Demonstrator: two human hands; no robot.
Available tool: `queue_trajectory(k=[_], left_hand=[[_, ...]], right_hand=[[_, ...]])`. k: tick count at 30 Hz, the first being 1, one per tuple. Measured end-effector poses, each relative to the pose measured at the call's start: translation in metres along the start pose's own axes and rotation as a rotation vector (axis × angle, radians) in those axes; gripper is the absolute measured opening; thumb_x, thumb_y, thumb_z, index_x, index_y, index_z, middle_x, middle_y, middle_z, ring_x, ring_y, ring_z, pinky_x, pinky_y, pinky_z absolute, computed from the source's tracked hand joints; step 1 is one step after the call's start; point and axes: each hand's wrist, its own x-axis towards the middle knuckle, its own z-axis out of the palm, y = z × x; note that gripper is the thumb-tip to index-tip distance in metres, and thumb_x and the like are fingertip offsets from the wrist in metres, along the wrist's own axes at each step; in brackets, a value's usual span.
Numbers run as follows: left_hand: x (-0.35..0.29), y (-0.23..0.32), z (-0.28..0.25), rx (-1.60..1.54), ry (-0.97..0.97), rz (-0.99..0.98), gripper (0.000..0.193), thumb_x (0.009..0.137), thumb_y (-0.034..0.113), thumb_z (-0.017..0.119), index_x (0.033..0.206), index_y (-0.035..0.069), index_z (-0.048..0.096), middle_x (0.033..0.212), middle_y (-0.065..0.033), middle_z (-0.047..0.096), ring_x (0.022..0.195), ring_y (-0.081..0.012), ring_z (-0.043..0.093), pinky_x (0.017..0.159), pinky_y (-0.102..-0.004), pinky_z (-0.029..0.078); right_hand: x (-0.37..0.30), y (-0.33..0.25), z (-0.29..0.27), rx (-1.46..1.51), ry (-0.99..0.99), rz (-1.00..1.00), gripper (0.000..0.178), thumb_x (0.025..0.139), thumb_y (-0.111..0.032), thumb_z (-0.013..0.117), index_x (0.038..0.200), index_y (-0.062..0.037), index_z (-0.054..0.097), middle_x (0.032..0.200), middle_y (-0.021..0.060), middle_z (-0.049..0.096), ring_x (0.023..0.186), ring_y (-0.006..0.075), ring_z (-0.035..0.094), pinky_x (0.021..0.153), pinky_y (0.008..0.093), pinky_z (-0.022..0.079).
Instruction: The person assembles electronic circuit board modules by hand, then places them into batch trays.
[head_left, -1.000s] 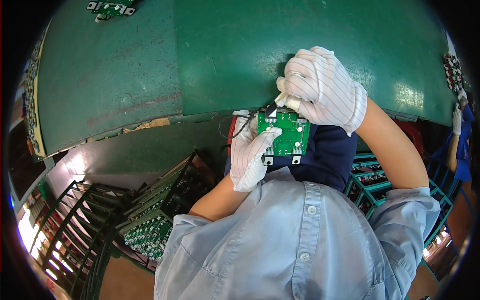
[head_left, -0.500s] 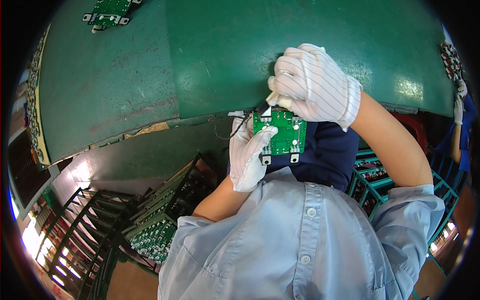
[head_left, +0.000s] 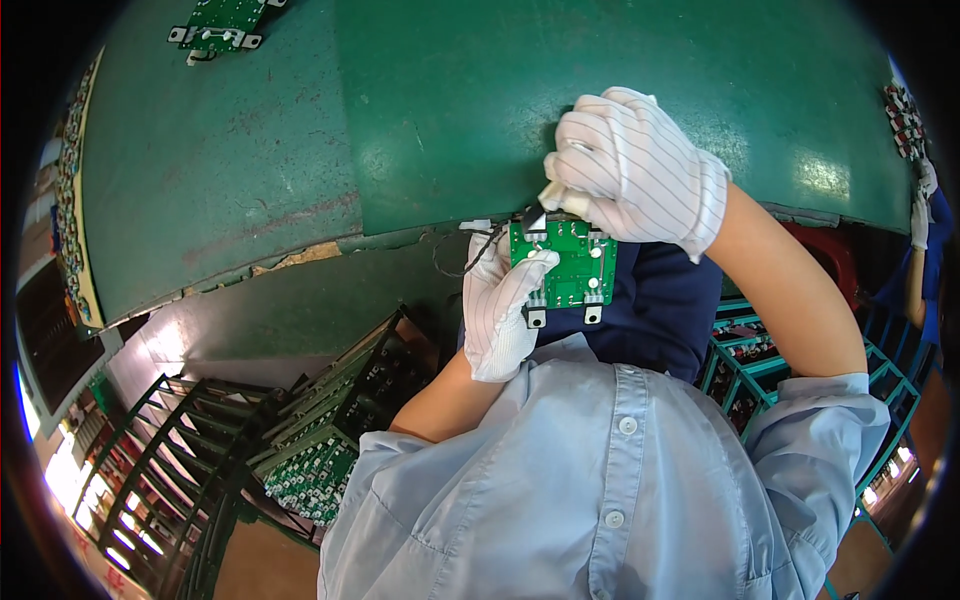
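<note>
A green circuit board (head_left: pixel 575 262) is held level at the table's near edge, over my lap. My left hand (head_left: pixel 497 310), in a white striped glove, grips its left side, with the thumb lying on the board's face. Two black parts with holed metal tabs (head_left: pixel 537 318) stick out from its near edge. A thin black cable (head_left: pixel 458 272) loops off to the left. My right hand (head_left: pixel 630 165), gloved the same way, is curled in a pinch above the far edge. A small dark piece (head_left: pixel 534 214) with a pale face shows at its fingertips. Whatever the fingers grip is mostly hidden.
The green table (head_left: pixel 450 120) has a chipped near edge. Another circuit board (head_left: pixel 222 22) lies at far left. Racks of boards (head_left: pixel 315 475) stand at lower left, and a teal rack (head_left: pixel 735 360) at right. A co-worker's gloved hand (head_left: pixel 920 215) shows at far right.
Hardly anything differs. My right hand and the board have shifted very slightly to the right in the picture, and the dark piece at the fingertips appears a little more tilted.
</note>
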Motion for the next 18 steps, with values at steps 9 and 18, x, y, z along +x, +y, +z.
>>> queue_trajectory(k=[9,18], left_hand=[[0.004,-0.005,-0.004,-0.016,-0.014,0.031,0.035,0.078,0.009,0.057,0.11,-0.001,0.049,0.089,-0.0045,0.059,0.077,-0.0084,0.054,0.072,-0.0209,0.044],[0.007,-0.008,-0.007,-0.01,-0.048,0.047,0.038,0.076,0.01,0.059,0.11,-0.004,0.048,0.087,-0.0044,0.061,0.078,-0.0082,0.055,0.073,-0.0208,0.044]], right_hand=[[-0.001,0.001,-0.003,0.046,-0.008,-0.073,0.021,0.071,-0.028,0.06,0.067,-0.0111,0.049,0.064,0.0035,0.047,0.064,0.0196,0.051,0.058,0.0335,0.04],[-0.044,-0.041,-0.038,-0.008,0.263,0.611,0.058,0.062,-0.046,0.074,0.092,0.0003,0.056,0.083,0.0136,0.059,0.078,0.0303,0.058,0.07,0.0378,0.047]])
